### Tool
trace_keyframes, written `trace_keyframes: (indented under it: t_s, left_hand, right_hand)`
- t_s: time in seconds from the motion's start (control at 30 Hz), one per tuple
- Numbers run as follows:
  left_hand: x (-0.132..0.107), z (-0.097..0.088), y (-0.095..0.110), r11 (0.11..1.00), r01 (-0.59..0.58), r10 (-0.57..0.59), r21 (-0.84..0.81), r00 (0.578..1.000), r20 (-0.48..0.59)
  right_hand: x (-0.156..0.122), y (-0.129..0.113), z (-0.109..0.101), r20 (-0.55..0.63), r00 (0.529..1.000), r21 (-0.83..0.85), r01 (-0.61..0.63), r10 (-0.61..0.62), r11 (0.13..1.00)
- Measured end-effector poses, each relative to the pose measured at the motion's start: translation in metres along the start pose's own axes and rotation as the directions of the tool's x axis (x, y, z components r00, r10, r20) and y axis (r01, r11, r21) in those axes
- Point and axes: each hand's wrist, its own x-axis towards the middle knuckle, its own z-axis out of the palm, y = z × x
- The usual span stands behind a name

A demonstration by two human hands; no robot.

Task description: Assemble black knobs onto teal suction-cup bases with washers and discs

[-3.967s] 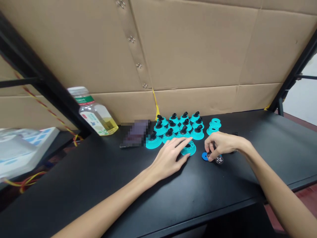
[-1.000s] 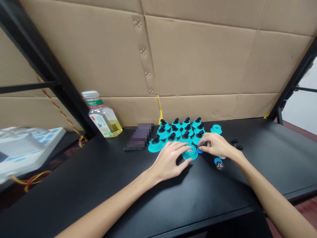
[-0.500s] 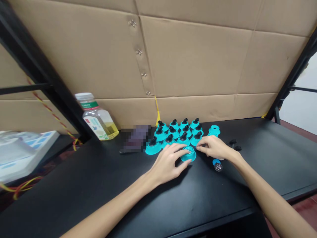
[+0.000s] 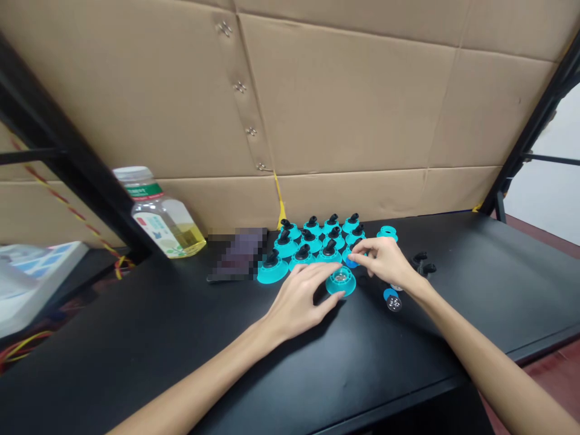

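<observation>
A turquoise flared base [image 4: 341, 289] with a clear round piece in its open top sits on the black table. My left hand [image 4: 301, 299] reaches around its left side, thumb at the near edge and fingers at the far edge. Just above and to the right, my right hand [image 4: 385, 261] pinches a small blue disc [image 4: 352, 263] between thumb and fingers. Behind both hands stand several turquoise bases with black angled tops [image 4: 302, 255], set in rows. Below my right hand lie another blue disc [image 4: 389, 294] and a clear disc with small holes [image 4: 394, 303].
Loose turquoise rings [image 4: 387, 233] lie behind my right hand, and black angled pieces [image 4: 426, 266] lie to its right. At the left are a bottle of yellow liquid [image 4: 165, 220] and a blurred dark flat object [image 4: 238, 254]. A cardboard wall [image 4: 353, 96] closes off the back.
My right hand has lifted slightly, and a blue disc now shows at its fingertips. My left hand stays around the turquoise base. The view has shifted a little.
</observation>
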Motion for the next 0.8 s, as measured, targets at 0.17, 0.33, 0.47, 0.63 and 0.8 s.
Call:
trace_keyframes:
  t_s: [0.17,0.33,0.47,0.63,0.8]
  left_hand:
    - [-0.001,0.004,-0.005,0.998,0.044,-0.044,0.033,0.999,-0.004]
    - [-0.001,0.006,-0.007,0.998,0.051,-0.051,0.044,0.999,-0.013]
    - [0.0,0.005,-0.006,0.996,0.085,-0.085,0.008,0.996,0.003]
    - [0.0,0.004,-0.005,0.997,0.075,-0.075,-0.008,0.997,0.032]
    - [-0.001,0.004,-0.005,1.0,-0.012,0.012,0.006,0.999,0.031]
  right_hand:
    - [-0.002,-0.004,0.009,0.032,0.999,0.051,-0.025,0.023,0.998]
    - [-0.004,-0.01,0.015,0.018,1.0,-0.018,0.019,-0.019,1.0]
    - [-0.005,-0.008,0.023,0.019,0.997,-0.143,0.071,-0.069,0.987]
    - [-0.003,-0.006,0.024,0.0,0.995,-0.179,0.101,-0.103,0.979]
    - [0.0,-0.001,-0.002,-0.067,0.997,-0.218,0.023,-0.039,0.976]
